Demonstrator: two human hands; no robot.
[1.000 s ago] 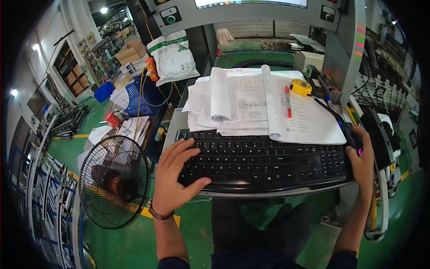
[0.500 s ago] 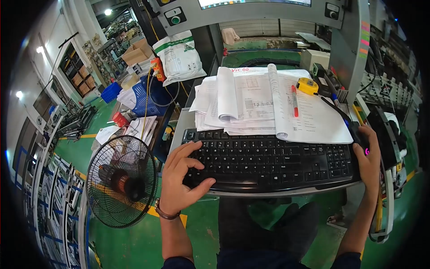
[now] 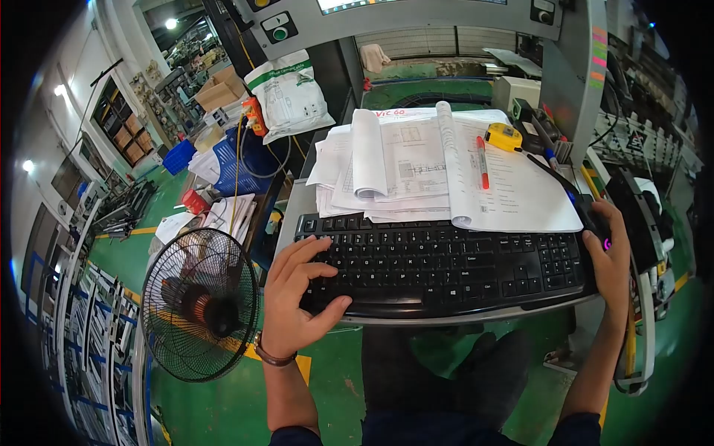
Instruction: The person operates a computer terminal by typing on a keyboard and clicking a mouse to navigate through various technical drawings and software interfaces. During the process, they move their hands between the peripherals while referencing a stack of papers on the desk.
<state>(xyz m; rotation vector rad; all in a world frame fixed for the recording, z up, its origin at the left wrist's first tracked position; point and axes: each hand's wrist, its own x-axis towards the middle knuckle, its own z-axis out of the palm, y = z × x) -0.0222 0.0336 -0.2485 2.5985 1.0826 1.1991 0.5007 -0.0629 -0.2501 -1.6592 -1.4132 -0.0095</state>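
My left hand [image 3: 296, 297] rests over the left end of a black keyboard [image 3: 416, 262], its fingers curved and spread apart. The thumb lies near the keyboard's front edge. On the right, my right hand [image 3: 611, 256] is wrapped round a dark computer mouse [image 3: 589, 217] with a pink glow at its side; most of the mouse is hidden. Behind the keyboard lies a stack of printed papers [image 3: 413, 152] with curled pages. A red pen [image 3: 483, 165] lies on the right-hand pages, and a yellow tape measure [image 3: 503, 137] sits just beyond it.
A black fan [image 3: 199, 305] stands left of the keyboard. Behind it are a blue basket [image 3: 232, 160] and a white plastic bag [image 3: 290, 97]. A grey control panel [image 3: 431, 30] with part of a screen spans the top. Metal racks [image 3: 93, 357] line the far left.
The whole view has shifted slightly, so the papers and panel appear a little higher and further left. Both hands keep their places at the keyboard and mouse.
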